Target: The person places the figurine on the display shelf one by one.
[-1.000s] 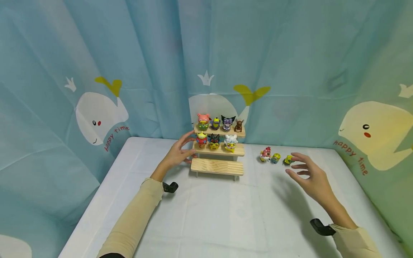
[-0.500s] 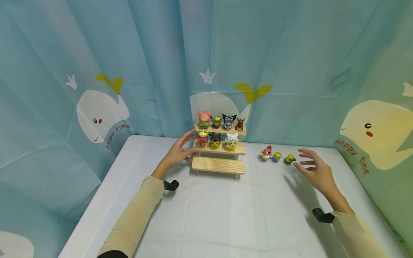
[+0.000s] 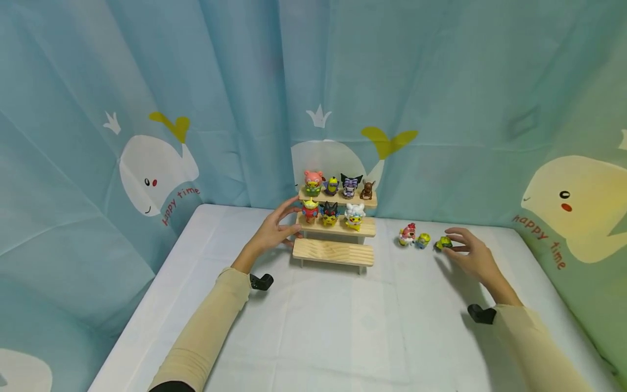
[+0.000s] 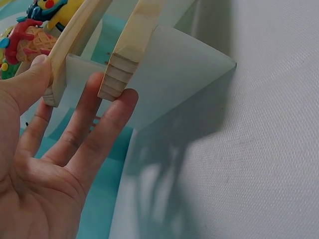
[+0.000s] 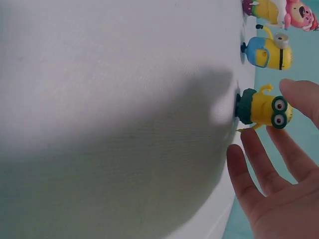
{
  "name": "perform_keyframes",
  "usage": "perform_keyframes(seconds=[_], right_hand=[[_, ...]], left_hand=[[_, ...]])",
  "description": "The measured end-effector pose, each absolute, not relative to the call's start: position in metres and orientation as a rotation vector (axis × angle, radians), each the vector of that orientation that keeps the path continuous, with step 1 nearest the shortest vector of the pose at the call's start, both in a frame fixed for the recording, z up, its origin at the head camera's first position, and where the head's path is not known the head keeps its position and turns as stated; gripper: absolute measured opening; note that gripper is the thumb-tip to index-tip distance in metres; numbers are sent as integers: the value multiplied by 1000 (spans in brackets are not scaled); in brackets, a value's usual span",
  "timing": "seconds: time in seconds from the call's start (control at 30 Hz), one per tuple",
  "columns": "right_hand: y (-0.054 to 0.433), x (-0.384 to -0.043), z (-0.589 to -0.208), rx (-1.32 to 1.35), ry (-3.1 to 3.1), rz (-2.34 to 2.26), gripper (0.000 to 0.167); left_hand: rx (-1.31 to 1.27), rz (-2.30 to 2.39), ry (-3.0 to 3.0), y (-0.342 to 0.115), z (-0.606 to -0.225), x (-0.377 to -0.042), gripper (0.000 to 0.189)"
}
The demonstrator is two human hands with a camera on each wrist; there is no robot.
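Observation:
My left hand [image 3: 271,228] holds the left end of a three-tier wooden display shelf [image 3: 333,251]. In the left wrist view its thumb lies on one board's end [image 4: 62,79] and its fingertips touch the lower board [image 4: 117,74]. My right hand [image 3: 472,253] is around a yellow minion figure [image 5: 264,108] with green goggles and a green skirt, upright on the table. The right thumb is at one side of its head and the fingers at the other, slightly spread. Whether they press on it is hard to tell.
Beside that minion stand a blue-overalled minion [image 5: 269,52] and a pink-headed figure [image 3: 406,235]. Several figures, including a pink one [image 3: 313,183] and a white-haired one [image 3: 355,216], fill the upper two tiers. A blue curtain [image 3: 441,81] hangs behind the white table [image 3: 343,337].
My right hand first drew slightly right, then came left and closer around the green-skirted minion. The left hand stays at the shelf's end. The head view has shifted slightly.

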State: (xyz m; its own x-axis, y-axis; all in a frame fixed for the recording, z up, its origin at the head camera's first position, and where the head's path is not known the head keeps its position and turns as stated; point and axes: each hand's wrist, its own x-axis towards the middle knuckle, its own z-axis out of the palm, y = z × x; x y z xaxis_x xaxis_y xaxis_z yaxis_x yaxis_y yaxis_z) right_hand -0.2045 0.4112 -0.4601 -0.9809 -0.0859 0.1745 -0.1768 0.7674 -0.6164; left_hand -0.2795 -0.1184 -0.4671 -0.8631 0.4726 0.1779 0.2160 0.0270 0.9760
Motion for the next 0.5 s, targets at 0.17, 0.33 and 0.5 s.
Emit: perform_keyframes(seconds=[0.17,0.33,0.5], right_hand=[[412,-211,-465,176,-2874,999,45],[414,-215,-468,159,-2867,991,39],[416,-217,-471,135,-2855,1001,35]], left_hand=[[723,1936,2100,-118,-468,-281,75],[712,1930,2107,-119,-468,-281,74],[721,1926,2117,-119,-468,-280,75]])
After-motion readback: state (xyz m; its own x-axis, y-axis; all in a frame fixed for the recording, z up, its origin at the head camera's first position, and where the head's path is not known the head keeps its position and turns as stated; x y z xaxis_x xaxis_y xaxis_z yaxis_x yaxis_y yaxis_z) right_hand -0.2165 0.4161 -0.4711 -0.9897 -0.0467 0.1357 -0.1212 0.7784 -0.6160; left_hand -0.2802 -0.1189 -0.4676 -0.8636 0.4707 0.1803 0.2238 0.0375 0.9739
